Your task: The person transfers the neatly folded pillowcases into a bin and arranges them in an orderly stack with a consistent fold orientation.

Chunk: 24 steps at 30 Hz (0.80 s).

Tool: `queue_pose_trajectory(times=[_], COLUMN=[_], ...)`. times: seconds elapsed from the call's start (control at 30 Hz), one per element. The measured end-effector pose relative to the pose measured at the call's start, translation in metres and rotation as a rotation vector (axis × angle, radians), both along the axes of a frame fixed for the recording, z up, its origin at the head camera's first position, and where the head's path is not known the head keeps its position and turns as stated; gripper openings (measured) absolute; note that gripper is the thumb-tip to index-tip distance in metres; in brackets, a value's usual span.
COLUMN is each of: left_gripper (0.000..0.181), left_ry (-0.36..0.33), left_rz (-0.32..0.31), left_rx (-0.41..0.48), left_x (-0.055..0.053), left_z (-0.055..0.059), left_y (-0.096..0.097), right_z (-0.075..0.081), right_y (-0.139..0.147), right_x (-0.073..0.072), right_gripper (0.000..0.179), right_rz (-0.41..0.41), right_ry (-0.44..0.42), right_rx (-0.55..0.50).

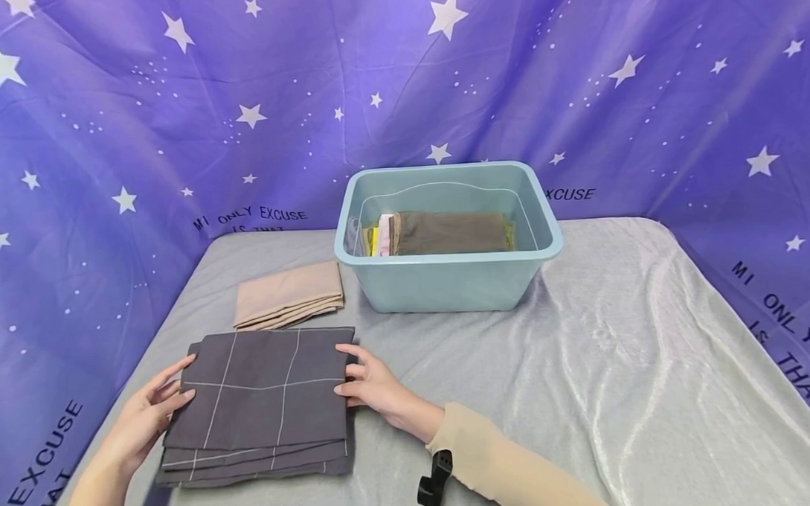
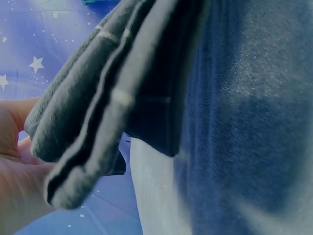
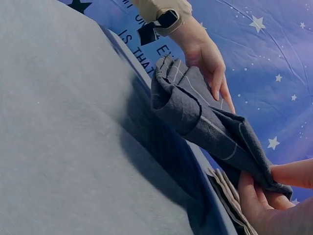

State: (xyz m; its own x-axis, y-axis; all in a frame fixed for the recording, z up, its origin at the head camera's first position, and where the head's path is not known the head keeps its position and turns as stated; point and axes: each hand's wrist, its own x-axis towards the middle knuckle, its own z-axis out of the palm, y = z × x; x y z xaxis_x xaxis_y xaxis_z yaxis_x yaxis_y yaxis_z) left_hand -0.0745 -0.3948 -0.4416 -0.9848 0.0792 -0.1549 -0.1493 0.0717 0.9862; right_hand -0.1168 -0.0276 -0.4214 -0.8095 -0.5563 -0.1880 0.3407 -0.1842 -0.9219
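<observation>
A dark grey folded cloth (image 1: 265,392) with thin white grid lines is held between both hands at the left of the table. My left hand (image 1: 138,426) grips its left edge, the thumb and fingertips lying over the top layer. At the opposite edge my right hand (image 1: 378,388) pinches the layers, thumb on one face and fingers on the other in the right wrist view. That view also shows the cloth (image 3: 205,117) raised off the table, with a shadow below. Several folded layers of the cloth (image 2: 98,98) hang close before the left wrist camera.
Behind the grey cloth lies a folded beige cloth (image 1: 289,293). A light blue plastic bin (image 1: 446,285) stands at the back centre, holding upright folded fabrics (image 1: 451,233) in brown, pink and yellow. The table (image 1: 623,349) has a wrinkled grey cover; a purple star-patterned curtain (image 1: 385,67) surrounds it.
</observation>
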Motion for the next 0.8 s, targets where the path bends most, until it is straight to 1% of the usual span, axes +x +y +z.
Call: queue_pose_trajectory(times=[0.07, 0.1, 0.23, 0.33, 0.4, 0.53, 0.6, 0.63, 0.7, 0.8], left_gripper=[0.068, 0.068, 0.067, 0.064, 0.061, 0.056, 0.055, 0.054, 0.054, 0.055], left_ry=[-0.007, -0.004, 0.011, 0.025, 0.039, 0.076, 0.082, 0.084, 0.08, 0.079], left_rz=[0.018, 0.017, -0.007, -0.018, -0.021, -0.032, -0.018, -0.008, 0.012, 0.032], left_rx=[0.0, 0.002, 0.031, 0.05, 0.07, 0.138, 0.148, 0.156, 0.137, 0.097], left_x=[-0.001, -0.002, -0.003, -0.002, 0.0, 0.007, 0.01, 0.011, 0.013, 0.012], left_z=[-0.003, -0.003, -0.003, 0.001, 0.008, 0.031, 0.04, 0.043, 0.047, 0.047], left_y=[-0.002, -0.003, -0.003, 0.0, 0.006, 0.025, 0.033, 0.036, 0.039, 0.038], right_z=[0.002, 0.002, 0.004, 0.006, 0.008, 0.012, 0.014, 0.015, 0.017, 0.021], right_y=[0.001, 0.002, 0.003, 0.004, 0.005, 0.007, 0.008, 0.009, 0.01, 0.012], right_x=[-0.001, -0.001, -0.003, -0.003, -0.004, -0.005, -0.006, -0.006, -0.006, -0.007], right_gripper=[0.063, 0.063, 0.062, 0.061, 0.061, 0.06, 0.061, 0.061, 0.061, 0.061], right_rz=[0.002, 0.003, 0.001, -0.002, -0.003, 0.002, 0.008, 0.011, 0.016, 0.023], right_ry=[0.006, 0.008, 0.025, 0.029, 0.027, 0.042, 0.051, 0.056, 0.064, 0.078], right_rx=[-0.002, -0.002, 0.005, -0.002, -0.008, -0.016, -0.019, -0.02, -0.02, -0.017])
